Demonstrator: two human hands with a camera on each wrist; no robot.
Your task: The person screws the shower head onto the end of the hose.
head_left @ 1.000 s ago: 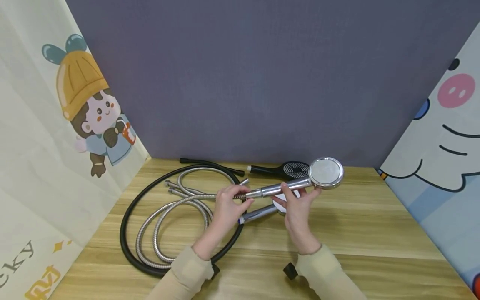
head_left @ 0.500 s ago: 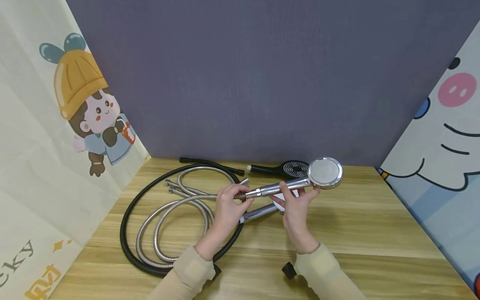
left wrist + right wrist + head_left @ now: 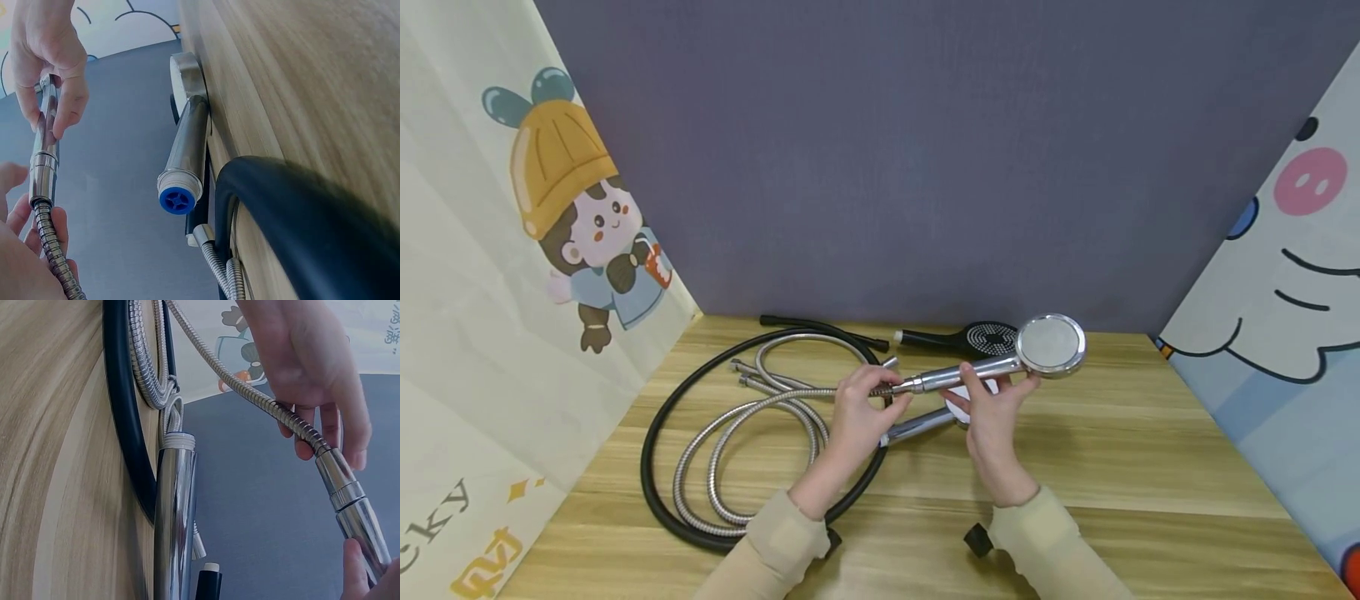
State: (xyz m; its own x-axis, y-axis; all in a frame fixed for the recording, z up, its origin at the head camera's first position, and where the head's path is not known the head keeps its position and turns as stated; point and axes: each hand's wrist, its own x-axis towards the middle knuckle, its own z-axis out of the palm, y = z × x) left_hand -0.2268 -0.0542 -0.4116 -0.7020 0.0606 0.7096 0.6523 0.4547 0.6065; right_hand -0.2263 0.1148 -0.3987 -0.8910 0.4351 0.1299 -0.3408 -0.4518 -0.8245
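Note:
A chrome shower head is held up over the table by my right hand, its fingers and thumb gripping the handle. The end of a metal shower hose meets the foot of that handle, in line with it. My left hand pinches the hose end around its tapered nut. In the left wrist view the nut sits against the handle with a thin seam showing. Below lies a second chrome shower head, partly hidden by my right hand; its blue-centred threaded end faces the left wrist camera.
A black shower head lies at the back, near the grey panel. On the left of the wooden table are a coiled black hose and metal hose coils. Patterned curtains flank both sides.
My left thumb and fingertips have shifted slightly right and cover a little more of the nut. The right hand and its shower head are almost still.

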